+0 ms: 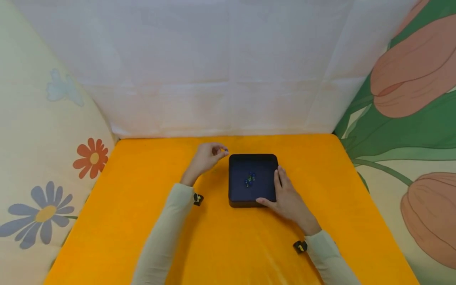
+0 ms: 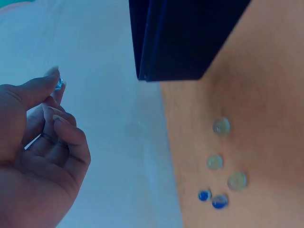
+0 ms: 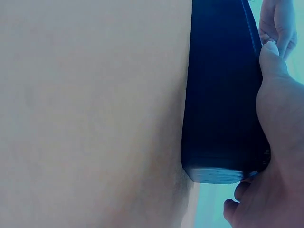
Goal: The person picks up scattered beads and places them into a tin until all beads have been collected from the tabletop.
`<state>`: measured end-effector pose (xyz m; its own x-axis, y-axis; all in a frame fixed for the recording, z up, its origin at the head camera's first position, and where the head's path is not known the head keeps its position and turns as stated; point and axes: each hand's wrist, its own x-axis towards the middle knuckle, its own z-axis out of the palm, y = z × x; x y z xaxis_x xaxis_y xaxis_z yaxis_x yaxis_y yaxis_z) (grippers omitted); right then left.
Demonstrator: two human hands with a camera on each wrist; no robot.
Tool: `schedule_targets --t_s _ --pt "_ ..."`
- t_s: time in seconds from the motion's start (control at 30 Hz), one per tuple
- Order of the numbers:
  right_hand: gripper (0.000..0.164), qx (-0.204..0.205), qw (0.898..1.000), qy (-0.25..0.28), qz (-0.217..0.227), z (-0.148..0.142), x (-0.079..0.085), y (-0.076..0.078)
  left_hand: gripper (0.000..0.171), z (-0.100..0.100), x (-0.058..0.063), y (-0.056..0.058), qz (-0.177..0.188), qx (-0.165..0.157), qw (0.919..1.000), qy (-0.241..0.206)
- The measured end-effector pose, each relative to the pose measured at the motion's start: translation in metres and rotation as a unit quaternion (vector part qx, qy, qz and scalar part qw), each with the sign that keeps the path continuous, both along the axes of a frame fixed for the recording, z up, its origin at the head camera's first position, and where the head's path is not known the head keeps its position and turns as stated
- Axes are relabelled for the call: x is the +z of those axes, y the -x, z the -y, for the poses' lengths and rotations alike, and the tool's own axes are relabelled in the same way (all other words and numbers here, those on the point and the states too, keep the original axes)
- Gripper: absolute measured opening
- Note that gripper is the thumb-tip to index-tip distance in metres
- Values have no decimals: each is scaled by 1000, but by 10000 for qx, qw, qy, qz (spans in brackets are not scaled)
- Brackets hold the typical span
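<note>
Between thumb and forefinger, my left hand [image 1: 206,159] pinches a small glassy marble [image 2: 59,84], raised just left of the box's far left corner. The marble is mostly covered by the fingertips. A square dark open box [image 1: 236,193] sits in front of me, with several blue and greenish marbles [image 1: 250,179] clustered on its floor. My right hand [image 1: 290,200] grips the box's near right corner, thumb on the front rim and fingers along the right side. In the right wrist view, the thumb lies on the box wall [image 3: 223,95].
Several loose marbles [image 2: 221,127], clear and blue, lie on the table in the left wrist view, beside the box. An orange cloth [image 1: 228,245] covers the table. A white sheet [image 1: 221,71] hangs behind it, and flower-printed cloths [image 1: 402,158] flank both sides.
</note>
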<state>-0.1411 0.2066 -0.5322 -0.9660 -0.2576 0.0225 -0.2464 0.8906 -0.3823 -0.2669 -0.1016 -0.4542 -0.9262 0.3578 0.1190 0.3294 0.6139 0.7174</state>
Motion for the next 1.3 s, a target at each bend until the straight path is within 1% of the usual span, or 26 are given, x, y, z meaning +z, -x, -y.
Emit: schedule_targets --t_s 0.27,0.47,0.67,0.8,1.07,1.17,1.3 --pt "123 14 9999 -83 -92 0 -1 0 28 -30 0 1 192 12 9996 -208" --pt "123 26 10000 -11 -94 -1 -2 1 29 -53 -1 6 369 -76 9993 -76" --pt "123 24 10000 11 -11 -1 -2 1 29 -70 -8 12 414 -221 9989 24" --pt "123 42 9999 57 -79 -1 0 0 31 -81 -13 15 452 -349 9983 78" --pt "122 53 9998 151 -81 -1 0 1 27 -103 -21 25 506 -393 9979 18" --pt "122 42 9999 144 -79 0 -1 1 25 -107 -24 27 594 -455 9972 -38" --pt "123 29 9999 157 -60 0 0 -1 24 -111 -27 27 790 -470 9958 34"
